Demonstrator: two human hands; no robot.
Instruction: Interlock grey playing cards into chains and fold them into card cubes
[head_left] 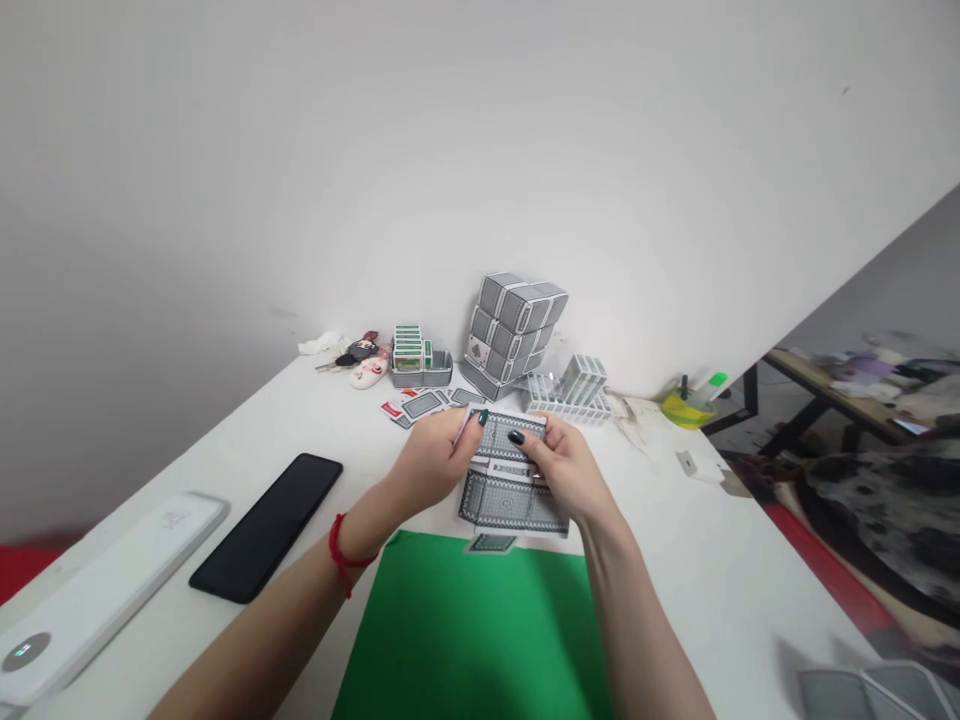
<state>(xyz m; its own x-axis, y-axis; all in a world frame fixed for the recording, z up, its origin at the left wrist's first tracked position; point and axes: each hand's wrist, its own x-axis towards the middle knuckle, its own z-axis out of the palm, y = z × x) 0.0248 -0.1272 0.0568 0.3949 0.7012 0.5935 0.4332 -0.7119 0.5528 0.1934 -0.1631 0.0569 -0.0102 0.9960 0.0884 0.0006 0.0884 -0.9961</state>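
Both hands grip an unfolded playing-card box (pixel 511 503) printed with a grey card-back pattern, held up in front of me. My left hand (pixel 427 455) pinches its upper left edge, thumb on top. On the upper right side, my right hand (pixel 576 472) has its thumb pressed on the printed face, fingers behind. A small flap hangs from the lower edge over the far end of a green sheet (pixel 480 630). Beyond the hands, a stack of grey card boxes (pixel 517 325) stands against the wall. Loose flat cards (pixel 424 404) lie to its left.
A grey tray with green-edged small boxes (pixel 409 350) and a keychain (pixel 364 355) are at back left. Right of the stack sits another tray (pixel 577 405); farther right, a yellow tape roll (pixel 686 408). A black phone (pixel 268 525) and white device (pixel 112 590) lie left.
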